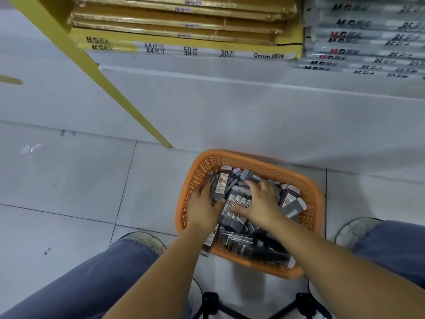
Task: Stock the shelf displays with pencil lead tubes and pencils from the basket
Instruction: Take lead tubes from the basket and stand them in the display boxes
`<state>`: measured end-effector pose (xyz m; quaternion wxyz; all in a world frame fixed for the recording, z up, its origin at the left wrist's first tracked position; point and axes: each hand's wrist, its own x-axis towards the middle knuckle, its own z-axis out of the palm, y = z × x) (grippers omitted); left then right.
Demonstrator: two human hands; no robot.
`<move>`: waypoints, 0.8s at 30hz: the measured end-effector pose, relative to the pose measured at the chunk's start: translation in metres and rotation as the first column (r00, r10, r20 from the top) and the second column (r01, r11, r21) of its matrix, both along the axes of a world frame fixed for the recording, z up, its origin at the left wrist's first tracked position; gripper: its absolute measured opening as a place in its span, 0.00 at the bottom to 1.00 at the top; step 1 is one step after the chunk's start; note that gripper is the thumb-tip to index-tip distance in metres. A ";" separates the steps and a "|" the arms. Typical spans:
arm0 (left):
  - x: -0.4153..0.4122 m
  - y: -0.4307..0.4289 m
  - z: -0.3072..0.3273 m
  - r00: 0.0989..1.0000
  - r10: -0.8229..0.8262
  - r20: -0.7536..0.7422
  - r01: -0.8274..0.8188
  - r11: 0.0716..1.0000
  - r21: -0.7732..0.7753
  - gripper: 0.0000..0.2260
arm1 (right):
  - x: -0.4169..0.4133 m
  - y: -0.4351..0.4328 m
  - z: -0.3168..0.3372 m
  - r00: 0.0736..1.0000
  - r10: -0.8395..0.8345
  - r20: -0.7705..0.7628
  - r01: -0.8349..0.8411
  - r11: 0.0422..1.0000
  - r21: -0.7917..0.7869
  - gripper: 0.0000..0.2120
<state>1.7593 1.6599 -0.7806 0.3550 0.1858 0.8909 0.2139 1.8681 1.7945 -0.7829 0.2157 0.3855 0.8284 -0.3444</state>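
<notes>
An orange plastic basket sits on the floor between my knees, filled with several dark pencil lead tubes and dark pencils. My left hand is inside the basket at its left side and grips a bunch of lead tubes that stand up between fingers and thumb. My right hand lies palm down on the pile in the middle of the basket, its fingers spread and bent over the tubes. Whether it holds anything underneath is hidden.
A white shelf base rises just behind the basket, with a yellow upright slanting down to the floor. Stacked yellow notebook packs and grey packs lie on the shelf above. Grey floor tiles spread to the left.
</notes>
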 end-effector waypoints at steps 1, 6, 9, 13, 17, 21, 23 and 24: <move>-0.001 0.000 0.001 1.000 0.010 0.009 -0.010 1.000 0.021 0.29 | -0.003 0.002 0.000 1.000 0.005 0.028 -0.004 1.000 -0.016 0.45; -0.005 0.002 0.006 0.983 0.157 0.097 -0.164 0.984 0.070 0.30 | -0.007 0.006 -0.004 0.996 0.084 0.021 -0.083 0.995 -0.054 0.44; -0.011 0.005 0.007 0.979 0.150 0.135 -0.161 0.984 0.074 0.29 | -0.010 0.003 -0.007 0.997 0.076 0.022 -0.074 0.995 -0.068 0.44; -0.012 0.006 0.006 0.961 0.121 0.250 -0.151 0.983 0.108 0.19 | -0.016 0.010 -0.007 0.999 0.033 0.017 -0.031 0.992 -0.123 0.44; -0.014 0.000 0.001 0.906 0.174 0.385 -0.226 0.969 0.095 0.16 | -0.017 0.020 -0.007 0.999 -0.006 0.054 0.017 0.976 -0.217 0.37; -0.022 -0.009 -0.001 0.938 0.157 0.308 -0.194 0.976 0.095 0.11 | -0.008 0.027 -0.003 0.996 -0.091 0.022 0.093 0.953 -0.287 0.24; -0.025 -0.011 -0.001 0.966 0.112 0.231 -0.135 0.987 0.085 0.12 | -0.003 0.031 0.002 0.989 -0.148 -0.028 0.134 0.948 -0.288 0.17; -0.025 -0.012 0.001 0.977 0.092 0.195 -0.109 0.991 0.080 0.13 | 0.000 0.034 0.005 0.983 -0.178 -0.048 0.157 0.946 -0.285 0.15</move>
